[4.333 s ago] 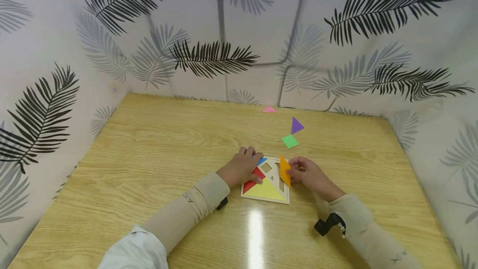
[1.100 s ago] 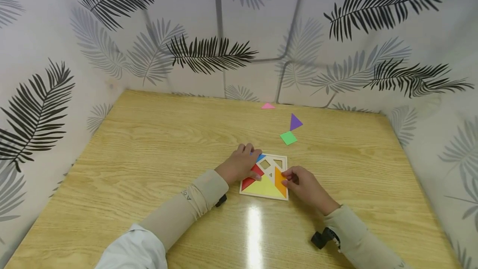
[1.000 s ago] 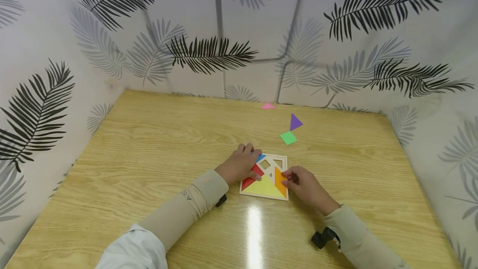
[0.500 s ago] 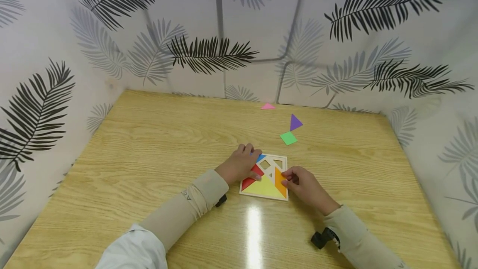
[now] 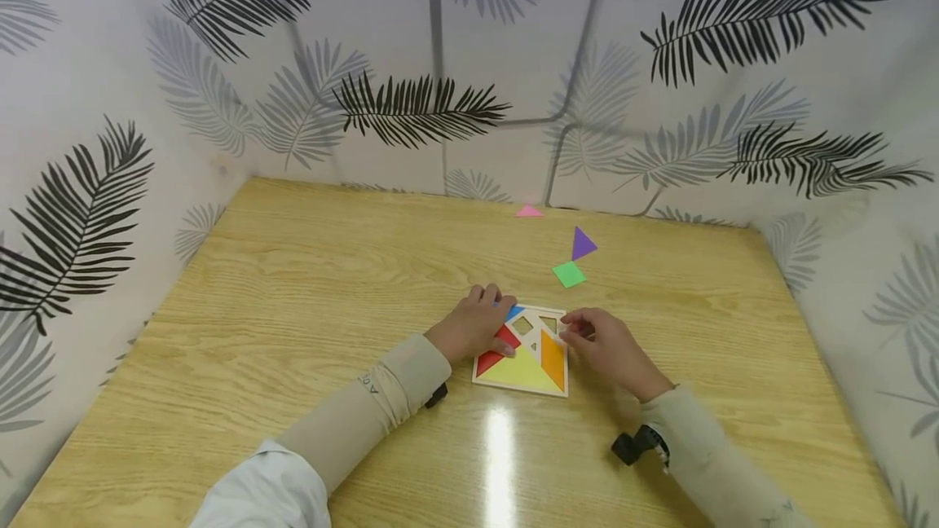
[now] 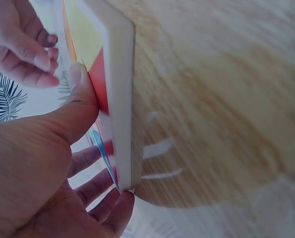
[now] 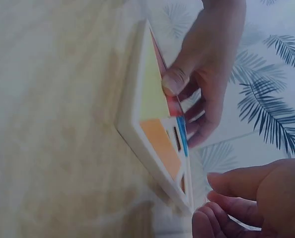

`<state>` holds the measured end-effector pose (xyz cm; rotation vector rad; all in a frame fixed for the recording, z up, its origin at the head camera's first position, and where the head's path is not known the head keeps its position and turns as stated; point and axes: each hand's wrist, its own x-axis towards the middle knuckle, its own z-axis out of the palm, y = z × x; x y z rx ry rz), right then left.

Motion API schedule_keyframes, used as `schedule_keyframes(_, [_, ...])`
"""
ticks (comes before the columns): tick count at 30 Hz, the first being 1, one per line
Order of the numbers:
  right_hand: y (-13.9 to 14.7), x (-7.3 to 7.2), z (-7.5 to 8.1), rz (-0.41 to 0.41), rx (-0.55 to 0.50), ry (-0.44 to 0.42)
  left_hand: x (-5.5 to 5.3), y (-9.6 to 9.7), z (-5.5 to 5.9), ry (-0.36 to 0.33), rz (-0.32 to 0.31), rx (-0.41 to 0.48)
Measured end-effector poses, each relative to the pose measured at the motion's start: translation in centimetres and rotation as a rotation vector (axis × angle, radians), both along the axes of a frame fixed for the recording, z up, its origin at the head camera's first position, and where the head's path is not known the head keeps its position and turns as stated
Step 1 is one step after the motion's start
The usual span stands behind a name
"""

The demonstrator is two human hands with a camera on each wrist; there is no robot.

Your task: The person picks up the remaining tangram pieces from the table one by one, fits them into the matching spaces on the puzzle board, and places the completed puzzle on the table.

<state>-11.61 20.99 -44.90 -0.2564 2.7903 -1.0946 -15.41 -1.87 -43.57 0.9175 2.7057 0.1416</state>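
My quick count: 2 hands (image 5: pixel 475 327) (L & R, obv), 1 board (image 6: pixel 120 99), 4 inset pcs (image 5: pixel 521 369), 3 loose pcs (image 5: pixel 569 274), 3 bare slots (image 5: pixel 522 326), 2 wrist cams (image 5: pixel 626 450).

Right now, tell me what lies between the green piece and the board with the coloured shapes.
In the head view, only bare tabletop lies between the green piece and the board; nothing else shows in that stretch.

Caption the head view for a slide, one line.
Left hand holds a puzzle board; right hand hovers near its edge; pink triangle, purple triangle and green square lie beyond.
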Motion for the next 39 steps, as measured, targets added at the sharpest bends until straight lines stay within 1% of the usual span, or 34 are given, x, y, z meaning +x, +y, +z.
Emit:
schedule_keyframes(4, [0.7, -1.2, 0.3, -0.034, 0.002, 0.048, 0.1, 0.0, 0.0, -0.002, -0.001, 0.009])
schedule_keyframes(7, [1.2, -2.1, 0.4, -0.058, 0.006, 0.067, 0.2, 0.0, 0.0, -0.001, -0.002, 0.021])
schedule_keyframes(11, [1.7, -3.5, 0.4, -0.085, 0.010, 0.078, 0.2, -0.1, -0.1, 0.005, -0.002, 0.027])
schedule_keyframes(17, [2.2, -5.5, -0.2, -0.128, 0.026, 0.078, 0.2, -0.1, 0.0, 0.007, 0.007, 0.031])
schedule_keyframes(23, [2.2, -6.5, -0.8, -0.136, 0.050, 0.055, 0.3, -0.2, 0.1, 0.008, 0.003, 0.024])
schedule_keyframes(26, [2.0, -6.9, -0.8, -0.129, 0.059, 0.031, 0.3, -0.2, 0.1, 0.010, -0.001, 0.025])
schedule_keyframes(30, [1.8, -7.5, -0.6, -0.118, 0.079, 0.023, 0.3, -0.2, 0.1, 0.011, -0.002, 0.032])
schedule_keyframes(34, [1.5, -8.1, -0.6, -0.102, 0.102, 0.041, 0.2, -0.2, 0.1, 0.006, 0.002, 0.035])
schedule_keyframes(39, [1.2, -8.8, -1.0, -0.096, 0.135, 0.096, 0.2, -0.2, 0.2, -0.003, 0.002, 0.042])
